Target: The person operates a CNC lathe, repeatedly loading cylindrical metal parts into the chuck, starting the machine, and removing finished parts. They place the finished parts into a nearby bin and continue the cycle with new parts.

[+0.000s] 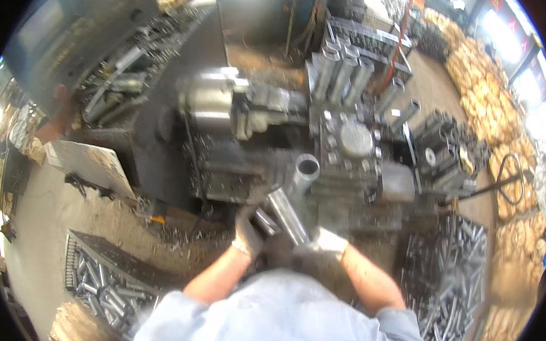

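Both of my hands wear pale work gloves with dark, soiled fingers. In front of my body, my right hand [327, 243] is closed at the lower end of a shiny metal tube [287, 216], which slants up to the left. My left hand [249, 233] curls round a shorter-looking metal tube [266, 222] beside it; blur hides some of its fingers. Just beyond the hands, an open-ended grey pipe [307, 168] stands upright at the front of a lathe. The lathe's chuck [213, 103] is to the left, and its tool post [356, 138] is to the right.
Several upright pipes [341, 77] stand behind the tool post. Bins of metal tubes lie at the lower right [451, 291] and lower left [109, 295]. A flat board [90, 163] juts out left of the lathe. Stacked yellowish bundles [490, 97] line the right side.
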A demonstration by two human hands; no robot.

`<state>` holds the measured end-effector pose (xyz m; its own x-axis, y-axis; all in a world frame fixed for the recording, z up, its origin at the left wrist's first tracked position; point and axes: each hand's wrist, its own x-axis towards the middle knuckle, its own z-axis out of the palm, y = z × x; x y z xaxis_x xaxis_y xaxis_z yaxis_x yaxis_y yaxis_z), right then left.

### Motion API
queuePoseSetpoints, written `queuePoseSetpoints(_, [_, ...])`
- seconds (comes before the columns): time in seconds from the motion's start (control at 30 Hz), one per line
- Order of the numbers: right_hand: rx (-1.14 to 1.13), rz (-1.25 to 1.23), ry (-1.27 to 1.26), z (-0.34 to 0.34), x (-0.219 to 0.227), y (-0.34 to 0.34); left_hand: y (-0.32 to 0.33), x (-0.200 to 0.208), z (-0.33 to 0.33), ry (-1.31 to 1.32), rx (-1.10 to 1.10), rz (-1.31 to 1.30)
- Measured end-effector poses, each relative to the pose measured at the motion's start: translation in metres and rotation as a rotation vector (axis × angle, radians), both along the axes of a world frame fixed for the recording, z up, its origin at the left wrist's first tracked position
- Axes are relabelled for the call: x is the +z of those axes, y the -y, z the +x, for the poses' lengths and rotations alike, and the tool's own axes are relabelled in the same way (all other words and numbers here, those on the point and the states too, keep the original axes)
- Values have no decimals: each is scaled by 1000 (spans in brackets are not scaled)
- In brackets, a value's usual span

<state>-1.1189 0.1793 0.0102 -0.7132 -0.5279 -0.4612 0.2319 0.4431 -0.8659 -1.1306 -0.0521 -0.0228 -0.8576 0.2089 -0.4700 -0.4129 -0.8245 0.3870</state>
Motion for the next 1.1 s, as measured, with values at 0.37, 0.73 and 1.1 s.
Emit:
queuePoseSetpoints(0.37, [-461, 285, -915, -4, 32, -65, -9, 75, -11, -523, -140, -1190])
queuePoseSetpoints(0.73, [-129, 301, -735, 40, 39, 4, 21, 75, -95, -511, -5, -850])
queuePoseSetpoints(1.1, [-420, 102, -425, -51, 41, 49, 68, 35, -48, -177, -11, 123])
